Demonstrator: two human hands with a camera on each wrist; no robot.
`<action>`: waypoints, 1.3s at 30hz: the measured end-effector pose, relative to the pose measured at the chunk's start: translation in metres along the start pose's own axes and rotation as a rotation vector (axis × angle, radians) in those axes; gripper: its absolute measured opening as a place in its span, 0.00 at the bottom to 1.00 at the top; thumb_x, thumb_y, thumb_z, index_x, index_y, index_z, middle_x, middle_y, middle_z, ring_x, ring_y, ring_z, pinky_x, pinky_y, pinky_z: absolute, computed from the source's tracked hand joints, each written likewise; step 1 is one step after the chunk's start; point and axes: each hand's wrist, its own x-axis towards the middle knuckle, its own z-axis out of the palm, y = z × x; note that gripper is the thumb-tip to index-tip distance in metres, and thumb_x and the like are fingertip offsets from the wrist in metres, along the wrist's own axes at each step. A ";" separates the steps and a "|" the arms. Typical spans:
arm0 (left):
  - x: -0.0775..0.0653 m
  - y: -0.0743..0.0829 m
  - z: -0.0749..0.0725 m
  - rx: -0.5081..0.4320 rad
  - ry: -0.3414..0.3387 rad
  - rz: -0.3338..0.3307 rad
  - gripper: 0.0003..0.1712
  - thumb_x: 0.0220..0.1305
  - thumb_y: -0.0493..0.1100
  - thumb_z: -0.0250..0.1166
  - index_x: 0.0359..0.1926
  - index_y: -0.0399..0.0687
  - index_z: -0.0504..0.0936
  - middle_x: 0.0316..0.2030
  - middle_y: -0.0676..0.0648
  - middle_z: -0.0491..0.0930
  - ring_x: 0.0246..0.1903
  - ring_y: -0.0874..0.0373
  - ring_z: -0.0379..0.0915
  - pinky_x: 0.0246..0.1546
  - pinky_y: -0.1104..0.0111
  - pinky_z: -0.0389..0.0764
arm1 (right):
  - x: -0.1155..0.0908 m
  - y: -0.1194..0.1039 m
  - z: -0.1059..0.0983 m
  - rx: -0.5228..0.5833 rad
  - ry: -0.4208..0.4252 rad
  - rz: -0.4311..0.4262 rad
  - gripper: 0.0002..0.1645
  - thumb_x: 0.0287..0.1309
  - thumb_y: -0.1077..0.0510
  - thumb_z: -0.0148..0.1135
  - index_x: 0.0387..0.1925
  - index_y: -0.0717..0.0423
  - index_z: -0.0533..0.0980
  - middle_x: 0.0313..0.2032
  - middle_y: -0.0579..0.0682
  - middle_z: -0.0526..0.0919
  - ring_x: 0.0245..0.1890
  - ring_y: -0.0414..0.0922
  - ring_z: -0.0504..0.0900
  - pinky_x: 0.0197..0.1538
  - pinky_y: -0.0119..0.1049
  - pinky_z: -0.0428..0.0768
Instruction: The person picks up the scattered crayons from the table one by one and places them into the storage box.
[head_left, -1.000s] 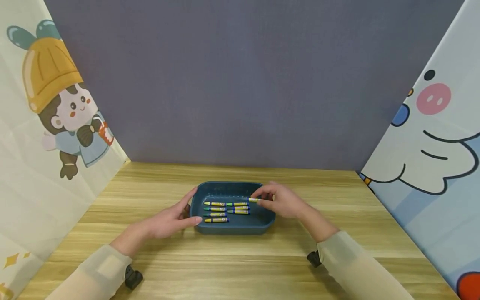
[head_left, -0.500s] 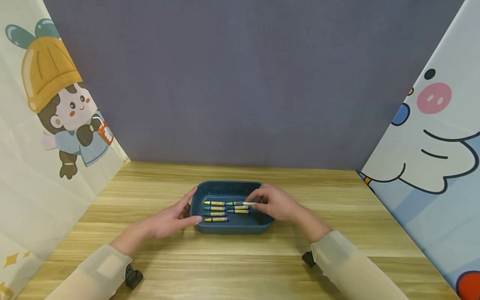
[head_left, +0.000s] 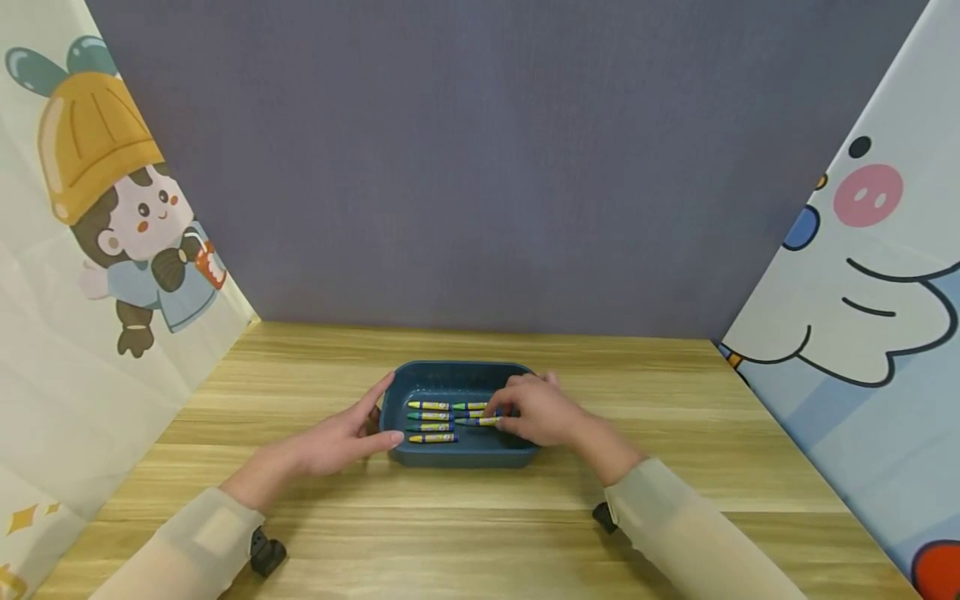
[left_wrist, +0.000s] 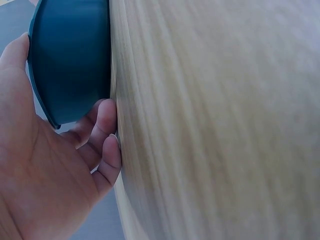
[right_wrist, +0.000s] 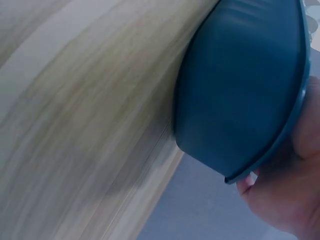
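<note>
On the table stands a dark blue-green plastic box with rounded corners, holding several crayons in two columns. Paper labels, mostly yellow, wrap them; a yellow crayon lies nearest the front. My left hand holds the box's left end, thumb on the near rim and index finger at the far corner. In the left wrist view its other fingers curl in low beside the wall. Reaching over the right end, my right hand pinches a crayon by its blunt end; it overlaps the right column's lower crayon in this view.
The wood-grain table extends on all sides of the box. Behind it rises a grey-purple panel. Cartoon-printed sheets flank the table on the left and right. Both sleeves have a small black device at the cuff.
My right hand has moved left and towards me inside the box, bringing the pinched crayon from the right column's upper row down to its lower row. The left hand and box stay in place.
</note>
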 end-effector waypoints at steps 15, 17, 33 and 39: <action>0.001 0.001 0.001 0.012 -0.004 0.003 0.60 0.79 0.63 0.66 0.91 0.68 0.31 0.46 0.45 0.78 0.35 0.54 0.74 0.32 0.64 0.78 | 0.011 -0.007 0.008 -0.058 -0.034 0.025 0.11 0.66 0.53 0.79 0.46 0.32 0.91 0.36 0.35 0.82 0.43 0.42 0.76 0.57 0.57 0.57; 0.000 0.001 0.001 0.014 -0.001 0.006 0.60 0.79 0.63 0.66 0.91 0.67 0.32 0.45 0.45 0.78 0.35 0.53 0.73 0.33 0.64 0.78 | 0.012 -0.007 0.010 -0.073 -0.028 0.024 0.11 0.65 0.53 0.80 0.45 0.31 0.91 0.35 0.35 0.83 0.42 0.41 0.75 0.57 0.58 0.58; 0.000 0.003 -0.001 0.014 -0.001 0.012 0.60 0.80 0.62 0.65 0.91 0.67 0.31 0.45 0.44 0.77 0.37 0.53 0.73 0.34 0.64 0.78 | 0.016 -0.010 0.018 -0.142 0.024 0.024 0.11 0.62 0.48 0.82 0.45 0.30 0.91 0.36 0.34 0.86 0.41 0.41 0.78 0.57 0.55 0.62; -0.001 0.000 -0.001 0.010 -0.007 0.013 0.60 0.80 0.62 0.65 0.90 0.68 0.30 0.45 0.44 0.77 0.36 0.53 0.73 0.34 0.64 0.77 | 0.016 -0.010 0.019 -0.139 0.003 0.038 0.11 0.63 0.47 0.82 0.45 0.30 0.91 0.37 0.34 0.87 0.42 0.41 0.79 0.58 0.54 0.64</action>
